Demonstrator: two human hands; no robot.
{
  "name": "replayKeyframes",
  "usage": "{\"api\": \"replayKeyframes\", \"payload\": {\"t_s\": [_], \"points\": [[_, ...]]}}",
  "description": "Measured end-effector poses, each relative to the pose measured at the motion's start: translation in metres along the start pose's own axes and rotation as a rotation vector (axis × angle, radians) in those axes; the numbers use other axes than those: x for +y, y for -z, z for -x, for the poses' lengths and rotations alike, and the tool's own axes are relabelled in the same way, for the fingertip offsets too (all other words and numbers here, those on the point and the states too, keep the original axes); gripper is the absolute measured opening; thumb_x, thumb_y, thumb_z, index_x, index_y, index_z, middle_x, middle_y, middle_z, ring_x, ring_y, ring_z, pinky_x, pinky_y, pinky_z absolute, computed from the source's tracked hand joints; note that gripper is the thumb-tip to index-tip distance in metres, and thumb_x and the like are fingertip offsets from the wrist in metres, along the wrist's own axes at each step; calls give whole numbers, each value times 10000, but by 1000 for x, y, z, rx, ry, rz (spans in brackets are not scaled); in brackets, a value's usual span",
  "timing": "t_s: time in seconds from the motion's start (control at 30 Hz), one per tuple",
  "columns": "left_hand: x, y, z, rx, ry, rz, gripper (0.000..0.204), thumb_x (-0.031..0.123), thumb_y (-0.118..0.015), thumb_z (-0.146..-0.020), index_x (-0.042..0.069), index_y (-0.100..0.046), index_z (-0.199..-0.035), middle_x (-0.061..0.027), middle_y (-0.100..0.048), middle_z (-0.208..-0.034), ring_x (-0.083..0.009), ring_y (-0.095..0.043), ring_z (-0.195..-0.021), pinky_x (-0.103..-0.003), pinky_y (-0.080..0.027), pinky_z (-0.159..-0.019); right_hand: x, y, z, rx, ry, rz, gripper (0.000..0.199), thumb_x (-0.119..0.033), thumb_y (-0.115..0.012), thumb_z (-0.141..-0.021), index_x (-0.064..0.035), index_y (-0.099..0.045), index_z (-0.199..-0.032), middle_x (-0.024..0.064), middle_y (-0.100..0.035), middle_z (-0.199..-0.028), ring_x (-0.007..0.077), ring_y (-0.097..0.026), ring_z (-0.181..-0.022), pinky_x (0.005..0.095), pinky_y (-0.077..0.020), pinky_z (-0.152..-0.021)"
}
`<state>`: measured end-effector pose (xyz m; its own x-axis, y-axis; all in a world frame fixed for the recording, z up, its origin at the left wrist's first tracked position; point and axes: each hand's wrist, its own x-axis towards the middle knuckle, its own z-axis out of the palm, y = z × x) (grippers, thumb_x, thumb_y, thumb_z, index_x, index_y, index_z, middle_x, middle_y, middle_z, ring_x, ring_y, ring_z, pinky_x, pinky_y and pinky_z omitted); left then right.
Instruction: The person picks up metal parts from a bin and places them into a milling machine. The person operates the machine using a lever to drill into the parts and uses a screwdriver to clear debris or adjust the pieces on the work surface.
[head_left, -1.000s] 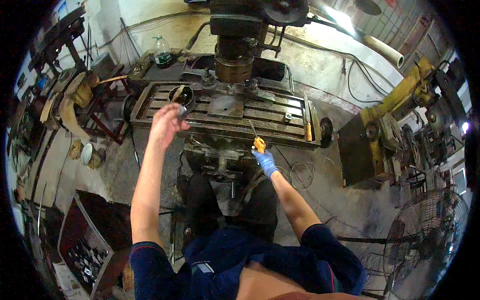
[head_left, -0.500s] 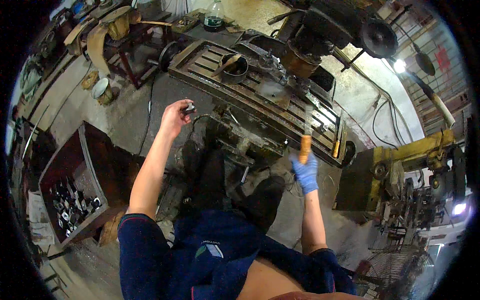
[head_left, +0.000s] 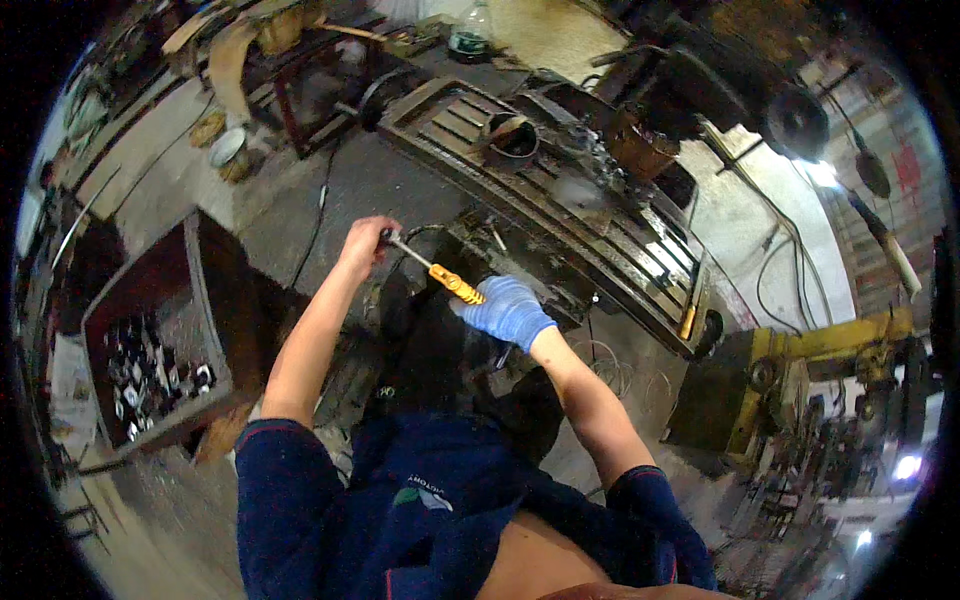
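the gloved right hand [head_left: 505, 308] is clamped on a yellow-handled tool [head_left: 440, 273], likely light, stiff and best held by its ridged handle [head_left: 458, 286], its shaft [head_left: 412, 250] pointing at a small metal part [head_left: 388, 236], probably hard, pinched in the bare left hand [head_left: 366, 245].

A wide fisheye view looks down and forward from the person's head: the shirt [head_left: 425, 540] near along the lower edge, left hand [head_left: 366, 246] and right hand [head_left: 508, 311] around mid-frame, the machine table [head_left: 462, 122] farther off, slanting through upper centre.
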<state>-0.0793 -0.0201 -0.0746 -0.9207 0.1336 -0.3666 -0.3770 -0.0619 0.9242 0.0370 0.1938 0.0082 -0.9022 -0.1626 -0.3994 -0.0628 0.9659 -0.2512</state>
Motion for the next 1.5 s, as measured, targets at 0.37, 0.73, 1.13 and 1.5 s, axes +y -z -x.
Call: {"api": "replayKeyframes", "payload": {"t_s": [0.37,0.73,1.13,1.5], "points": [[-20,11,-13,-99,-6,13,151,142,-556,-828,23,-555,-921,-29,-539,-750,-119,-491,-549,-267,-387,-425,115,47,67,276,-394,-56,510,-541,-530,-716,-51,-651,-788,180,-632,-770,334,-614,-737,409,-485,-662],[4,-28,11,-345,29,106,128,63,-580,-812,6,-526,-913,-93,-571,-762,-167,-520,-516,-314,-475,-500,179,89,24,410,-640,-97,391,-397,-545,-726,-61,-661,-889,163,-644,-903,307,-623,-848,386,-482,-738],[-6,-69,17,-434,12,146,153,26,-506,-786,-36,-536,-923,-99,-566,-768,-177,-519,-515,-323,-481,-496,142,38,105,109,-214,-298,545,-529,-537,-704,1,-644,-770,235,-616,-762,345,-619,-723,423,-477,-658],[-12,-132,25,-530,60,-32,120,28,-485,-800,-21,-545,-891,-81,-571,-733,-156,-537,-523,-300,-509,-481,103,10,137,285,-84,-396,503,-531,-589,-681,-32,-649,-706,192,-611,-690,354,-597,-689,423,-470,-626]]}}
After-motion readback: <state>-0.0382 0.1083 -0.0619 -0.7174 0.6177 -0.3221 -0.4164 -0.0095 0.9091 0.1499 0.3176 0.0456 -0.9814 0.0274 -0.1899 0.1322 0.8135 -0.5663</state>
